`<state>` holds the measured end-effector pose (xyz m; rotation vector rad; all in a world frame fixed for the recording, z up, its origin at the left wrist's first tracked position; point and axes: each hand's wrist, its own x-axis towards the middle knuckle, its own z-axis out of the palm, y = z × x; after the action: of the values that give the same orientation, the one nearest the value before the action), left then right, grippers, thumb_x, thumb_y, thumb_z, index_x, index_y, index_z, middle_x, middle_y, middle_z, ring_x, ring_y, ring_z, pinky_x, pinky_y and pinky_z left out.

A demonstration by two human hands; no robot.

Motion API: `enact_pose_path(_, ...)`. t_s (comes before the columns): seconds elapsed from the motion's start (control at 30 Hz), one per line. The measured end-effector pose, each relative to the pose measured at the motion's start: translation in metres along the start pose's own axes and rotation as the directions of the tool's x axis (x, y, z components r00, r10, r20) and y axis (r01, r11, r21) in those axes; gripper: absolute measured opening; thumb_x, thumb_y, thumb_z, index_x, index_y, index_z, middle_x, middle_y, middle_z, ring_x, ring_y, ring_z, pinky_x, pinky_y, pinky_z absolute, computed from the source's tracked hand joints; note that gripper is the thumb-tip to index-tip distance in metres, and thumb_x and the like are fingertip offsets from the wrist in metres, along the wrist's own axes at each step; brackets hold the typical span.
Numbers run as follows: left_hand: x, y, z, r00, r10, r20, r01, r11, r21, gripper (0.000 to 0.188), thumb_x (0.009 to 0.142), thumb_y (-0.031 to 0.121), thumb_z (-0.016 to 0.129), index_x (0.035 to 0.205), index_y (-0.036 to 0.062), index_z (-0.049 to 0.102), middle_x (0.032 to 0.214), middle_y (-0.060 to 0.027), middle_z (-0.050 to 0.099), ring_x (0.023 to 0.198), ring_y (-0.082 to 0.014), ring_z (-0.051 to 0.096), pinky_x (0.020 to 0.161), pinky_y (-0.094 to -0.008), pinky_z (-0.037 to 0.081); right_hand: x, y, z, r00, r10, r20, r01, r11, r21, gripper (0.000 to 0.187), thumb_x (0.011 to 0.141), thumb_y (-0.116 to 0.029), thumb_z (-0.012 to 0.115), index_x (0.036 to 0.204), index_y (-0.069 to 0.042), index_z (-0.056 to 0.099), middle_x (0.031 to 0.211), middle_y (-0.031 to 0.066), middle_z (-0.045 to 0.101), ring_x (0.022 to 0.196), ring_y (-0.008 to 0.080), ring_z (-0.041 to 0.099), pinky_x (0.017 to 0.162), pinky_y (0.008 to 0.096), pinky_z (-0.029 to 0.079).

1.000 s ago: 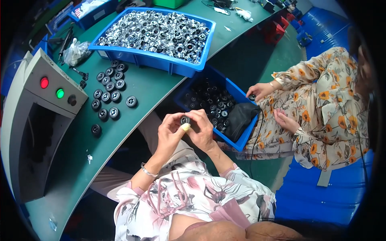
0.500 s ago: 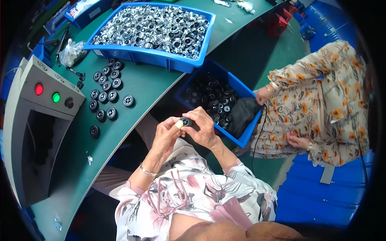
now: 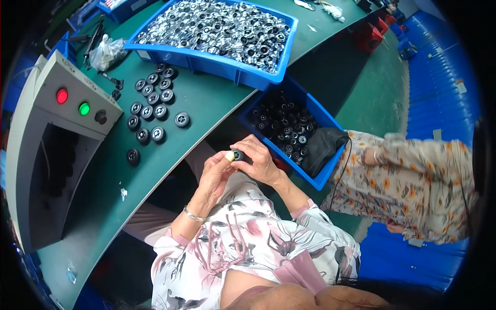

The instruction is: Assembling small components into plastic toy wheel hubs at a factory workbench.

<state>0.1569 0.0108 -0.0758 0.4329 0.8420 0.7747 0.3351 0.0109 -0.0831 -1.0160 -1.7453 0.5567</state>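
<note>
A small black wheel point(image 3: 237, 155) with a spoked hub is held up in front of my lap. My right hand point(image 3: 261, 163) grips it between thumb and fingers. From the other side my left hand point(image 3: 213, 174) pinches it, with something yellow wrapped on the thumb. Both hands are just off the table's edge. On the green table point(image 3: 206, 111) to the left lie several similar black wheels point(image 3: 160, 111), flat and loosely grouped. The nearest of them point(image 3: 133, 156) lies apart, toward the table's front.
A blue bin point(image 3: 266, 77) of shiny clear and silvery parts stands on the table. Below, another blue bin point(image 3: 323, 178) holds black wheels and a dark cloth point(image 3: 324, 150). A grey machine point(image 3: 41, 98) with red and green buttons stands left. A co-worker in flowered clothes point(image 3: 408, 181) is at right.
The view has shifted, so the table and bins appear further right. The co-worker has drawn a hand back from the lower bin and turned. My hands still hold the wheel.
</note>
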Motion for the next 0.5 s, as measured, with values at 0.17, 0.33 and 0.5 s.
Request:
enact_pose_path(0.17,-0.019,0.006,-0.006,0.999,-0.032,-0.032,0.029,0.994,-0.101,0.014,0.097,0.017,0.066,0.103,0.0040,0.066,0.093,-0.0016,0.067,0.081,-0.0090,0.063,0.075,-0.0249,0.051,-0.001,-0.016,0.015,0.999,0.023,0.034,-0.023,1.000,0.002,0.039,0.068,-0.004,0.081,0.105,0.002,0.066,0.096,0.0151,0.068,0.088,0.0326,0.063,0.077,0.0394,0.053)
enact_pose_path(0.33,-0.034,0.005,-0.039,0.994,0.071,-0.083,-0.080,0.991,-0.107,0.022,0.096,0.016,0.067,0.112,0.0014,0.067,0.103,-0.0046,0.069,0.087,-0.0105,0.064,0.078,-0.0259,0.052,-0.001,-0.029,0.050,0.997,0.005,0.072,-0.007,1.000,0.023,0.039,0.075,-0.003,0.079,0.110,0.001,0.065,0.099,0.0124,0.068,0.090,0.0257,0.064,0.080,0.0349,0.053)
enact_pose_path(0.5,-0.045,-0.003,-0.064,0.912,0.391,-0.124,-0.353,0.902,0.247,0.030,0.093,0.011,0.071,0.118,-0.0054,0.065,0.105,-0.0082,0.070,0.085,-0.0126,0.066,0.079,-0.0277,0.055,-0.012,-0.029,0.070,0.769,0.533,0.352,-0.632,0.553,0.544,0.025,0.093,-0.001,0.066,0.117,0.004,0.062,0.107,0.0069,0.068,0.098,0.0106,0.063,0.087,0.0261,0.053)
